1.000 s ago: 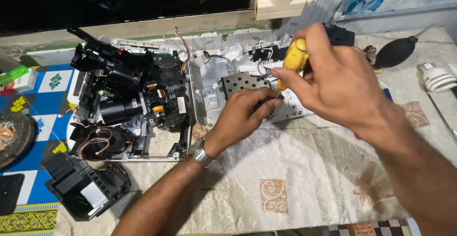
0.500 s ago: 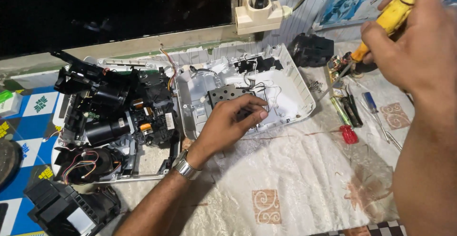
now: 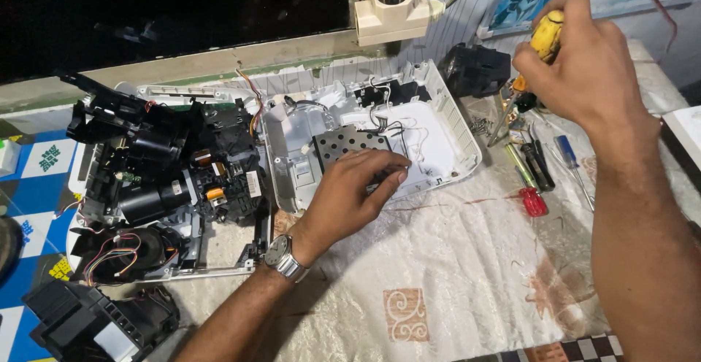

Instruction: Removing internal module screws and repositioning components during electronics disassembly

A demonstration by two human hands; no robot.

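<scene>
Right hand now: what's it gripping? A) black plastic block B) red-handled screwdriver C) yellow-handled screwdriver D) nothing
C: the right hand is closed around a yellow-handled screwdriver, raised above the spare tools on the cloth, while the red-handled screwdriver lies untouched on the cloth and the left hand rests on the perforated metal plate in the white shell.

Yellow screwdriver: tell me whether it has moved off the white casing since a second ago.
Yes. The right hand has carried the yellow screwdriver rightward off the white casing, toward the spare screwdrivers.
</scene>
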